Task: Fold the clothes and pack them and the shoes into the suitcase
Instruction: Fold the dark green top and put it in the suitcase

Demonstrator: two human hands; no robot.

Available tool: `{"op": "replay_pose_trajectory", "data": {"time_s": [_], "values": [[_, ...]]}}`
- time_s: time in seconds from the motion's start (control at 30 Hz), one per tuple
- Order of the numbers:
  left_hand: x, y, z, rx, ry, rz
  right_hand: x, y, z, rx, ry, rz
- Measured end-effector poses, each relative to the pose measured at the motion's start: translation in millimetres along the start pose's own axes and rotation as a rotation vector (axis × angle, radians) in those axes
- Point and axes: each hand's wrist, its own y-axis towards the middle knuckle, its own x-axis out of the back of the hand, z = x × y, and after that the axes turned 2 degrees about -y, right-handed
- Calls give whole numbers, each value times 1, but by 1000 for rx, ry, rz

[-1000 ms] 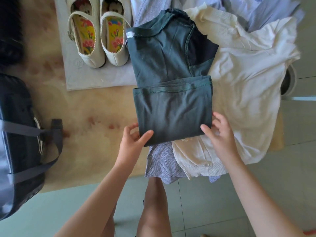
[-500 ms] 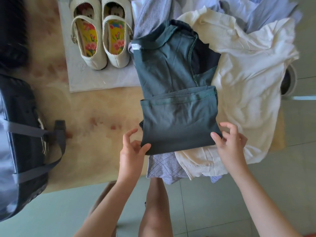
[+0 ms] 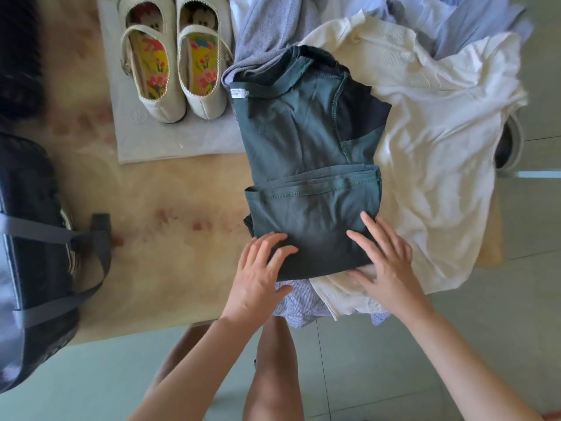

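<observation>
Beige tabletop (image 3: pixel 170 238), folded green shirt (image 3: pixel 303 147), left hand (image 3: pixel 258 278) and right hand (image 3: pixel 385 262) flat-fingered on its near edge

- Suitcase (image 3: pixel 27 238), far left of the green garment (image 3: pixel 303 141): cropped by the left edge.
- Dark object (image 3: pixel 18 56), far upper left of it: blurred, cropped, unidentifiable.
- Shoes (image 3: pixel 164 107), upper left of it: heels cropped by the top edge.
- Label (image 3: pixel 238 93), on its collar: too small to read.
- Checked fabric (image 3: pixel 291 302), under its near edge: mostly covered.
- Round object (image 3: pixel 510 141), right of it: largely hidden behind the cream garment (image 3: pixel 440 147).
</observation>
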Motion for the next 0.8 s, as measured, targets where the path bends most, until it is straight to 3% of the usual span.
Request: {"op": "replay_pose_trajectory", "data": {"time_s": [0.17, 0.33, 0.53, 0.8], "values": [[-2, 2, 14, -1, 44, -22, 9, 9, -11, 94, -57, -57], [15, 8, 14, 43, -154, -160, 23, 13, -11, 76, 142, -170], [54, 15, 3, -29, -253, -378, 59, 36, 2, -16, 378, -274], [104, 93, -17, 339, -647, -595, 91, 140, 28, -254, 668, -506]]}}
